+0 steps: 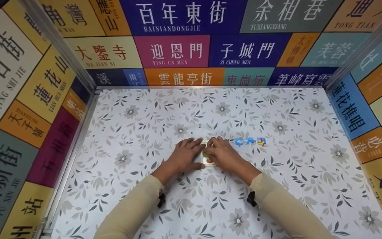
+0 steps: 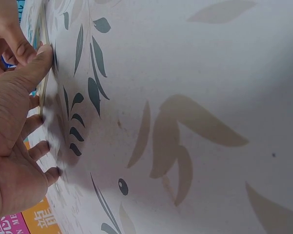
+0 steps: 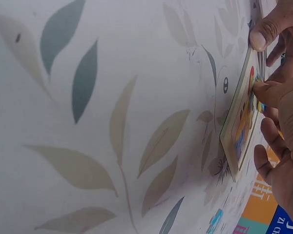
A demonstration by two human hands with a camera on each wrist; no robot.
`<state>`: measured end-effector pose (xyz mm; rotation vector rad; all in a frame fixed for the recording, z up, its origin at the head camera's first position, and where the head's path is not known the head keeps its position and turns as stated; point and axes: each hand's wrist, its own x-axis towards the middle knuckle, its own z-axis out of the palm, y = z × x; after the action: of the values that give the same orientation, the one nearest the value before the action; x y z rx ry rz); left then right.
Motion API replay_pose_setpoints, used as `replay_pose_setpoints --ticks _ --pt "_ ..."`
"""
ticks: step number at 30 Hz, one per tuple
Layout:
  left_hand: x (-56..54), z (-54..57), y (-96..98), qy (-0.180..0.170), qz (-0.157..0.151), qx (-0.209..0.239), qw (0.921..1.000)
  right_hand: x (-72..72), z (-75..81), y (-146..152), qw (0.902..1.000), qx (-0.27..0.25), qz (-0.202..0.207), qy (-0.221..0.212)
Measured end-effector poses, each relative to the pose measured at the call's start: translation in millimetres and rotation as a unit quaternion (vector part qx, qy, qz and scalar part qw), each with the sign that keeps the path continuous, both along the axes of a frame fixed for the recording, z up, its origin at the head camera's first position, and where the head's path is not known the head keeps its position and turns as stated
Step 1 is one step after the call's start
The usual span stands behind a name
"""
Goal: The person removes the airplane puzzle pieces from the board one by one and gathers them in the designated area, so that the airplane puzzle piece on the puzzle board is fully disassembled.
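Observation:
A small shallow puzzle board [image 1: 208, 165] with a pale rim and a colourful picture lies between the two hands. My left hand [image 1: 186, 155] is spread at its left side, thumb touching the near edge; in the left wrist view the other fingertips [image 2: 53, 174] rest on the table. Over the board, my right hand [image 1: 224, 155] pinches a small colourful puzzle piece [image 3: 259, 103] between thumb and fingers, close to the picture. The fingers hide much of this piece and the far part of the board.
To the right of the right hand lie loose puzzle pieces: blue-and-white ones [image 1: 239, 142] and one with yellow and red [image 1: 261, 141]. A floral cloth [image 1: 237, 199] covers the table. Panels with printed signs [image 1: 174, 49] stand along the back and both sides.

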<state>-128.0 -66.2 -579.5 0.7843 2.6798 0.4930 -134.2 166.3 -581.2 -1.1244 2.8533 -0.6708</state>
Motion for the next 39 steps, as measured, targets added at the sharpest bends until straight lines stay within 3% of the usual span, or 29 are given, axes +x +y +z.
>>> replay_pose_setpoints --ticks 4,8,18,23,31,39 --pt "-1.4 -3.8 0.1 0.006 -0.002 0.013 0.9999 -1.5 -1.8 0 0.9997 0.018 0.000 0.019" --pt "-0.4 -0.5 1.5 0.012 -0.004 -0.007 0.9999 -2.8 -3.2 1 0.9994 0.024 0.004 0.025" --pt "-0.3 -1.9 1.5 0.013 -0.002 -0.017 0.9998 -3.3 0.0 3 0.9990 -0.001 -0.001 -0.045" --pt "0.0 -1.8 1.4 0.012 -0.002 -0.018 0.9998 -3.0 1.3 2 0.9985 -0.001 -0.004 -0.054" --pt "0.4 -0.8 1.8 0.006 0.001 -0.017 0.9998 -0.3 0.3 4 0.9999 -0.010 0.005 -0.006" --pt "1.2 -1.7 0.8 0.001 0.005 -0.012 0.9999 1.9 -1.0 15 0.9963 -0.020 0.020 0.081"
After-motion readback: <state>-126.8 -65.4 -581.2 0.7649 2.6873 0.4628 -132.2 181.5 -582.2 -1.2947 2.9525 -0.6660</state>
